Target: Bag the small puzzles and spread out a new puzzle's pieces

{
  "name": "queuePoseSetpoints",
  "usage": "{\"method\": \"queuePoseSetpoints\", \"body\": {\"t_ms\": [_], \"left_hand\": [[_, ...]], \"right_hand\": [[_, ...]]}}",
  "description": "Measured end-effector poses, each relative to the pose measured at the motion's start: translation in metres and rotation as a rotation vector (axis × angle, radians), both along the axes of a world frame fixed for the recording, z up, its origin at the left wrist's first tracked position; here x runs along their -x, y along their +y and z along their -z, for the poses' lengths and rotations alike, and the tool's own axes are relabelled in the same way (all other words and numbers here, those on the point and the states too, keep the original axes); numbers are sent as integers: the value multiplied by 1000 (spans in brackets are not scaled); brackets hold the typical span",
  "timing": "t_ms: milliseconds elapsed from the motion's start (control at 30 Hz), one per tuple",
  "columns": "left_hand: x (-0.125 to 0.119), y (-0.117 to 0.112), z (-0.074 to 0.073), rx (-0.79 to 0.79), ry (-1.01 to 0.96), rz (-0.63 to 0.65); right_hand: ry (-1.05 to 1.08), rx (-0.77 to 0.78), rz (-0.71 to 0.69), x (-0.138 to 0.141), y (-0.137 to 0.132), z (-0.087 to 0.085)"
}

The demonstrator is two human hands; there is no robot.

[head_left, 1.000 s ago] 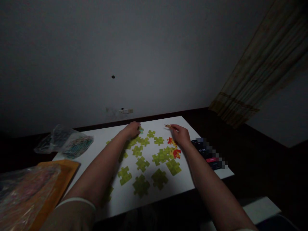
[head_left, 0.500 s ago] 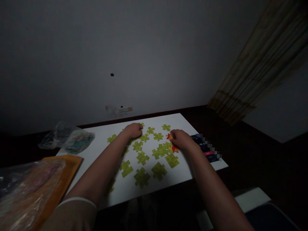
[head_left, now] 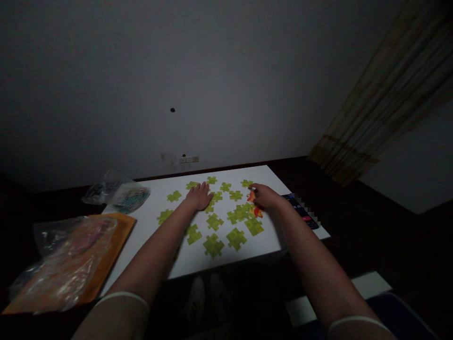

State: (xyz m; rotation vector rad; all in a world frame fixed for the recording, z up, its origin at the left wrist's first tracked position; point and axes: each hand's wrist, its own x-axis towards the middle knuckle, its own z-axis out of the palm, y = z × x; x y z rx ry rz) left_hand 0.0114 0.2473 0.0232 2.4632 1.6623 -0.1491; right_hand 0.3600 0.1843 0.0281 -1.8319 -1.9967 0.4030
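Several yellow-green jigsaw pieces [head_left: 213, 245] lie face down and scattered on a white table [head_left: 184, 264]. My left hand [head_left: 199, 196] rests flat among them with fingers stretched out, holding nothing. My right hand [head_left: 264, 197] is curled with fingers pressed down on a red and yellow face-up piece [head_left: 257, 212] at the table's right side. Whether it grips the piece or only presses it I cannot make out.
A dark phone [head_left: 300, 211] lies at the table's right edge. An orange envelope [head_left: 113, 241] under a clear plastic bag [head_left: 67, 264] overhangs the left side. Another plastic bag of pieces [head_left: 120, 194] sits at the far left corner. A wall stands behind and a curtain [head_left: 382, 104] hangs on the right.
My right hand set down the piece it held up at the far edge and dropped onto the red piece. My left hand opened from a fist to flat.
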Motion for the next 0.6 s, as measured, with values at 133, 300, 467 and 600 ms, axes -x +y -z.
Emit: {"method": "queuePoseSetpoints", "body": {"t_ms": [133, 300, 467, 600], "left_hand": [[-13, 5, 3, -6, -10, -6], [-18, -6, 10, -31, -35, 12], [-6, -13, 5, -46, -55, 13], [-22, -29, -7, -114, -92, 36]], "right_hand": [[-40, -31, 15, 0, -7, -11], [-237, -140, 20, 3, -31, -5], [-177, -169, -44, 2, -70, 8], [-51, -149, -60, 6, -98, 18]]}}
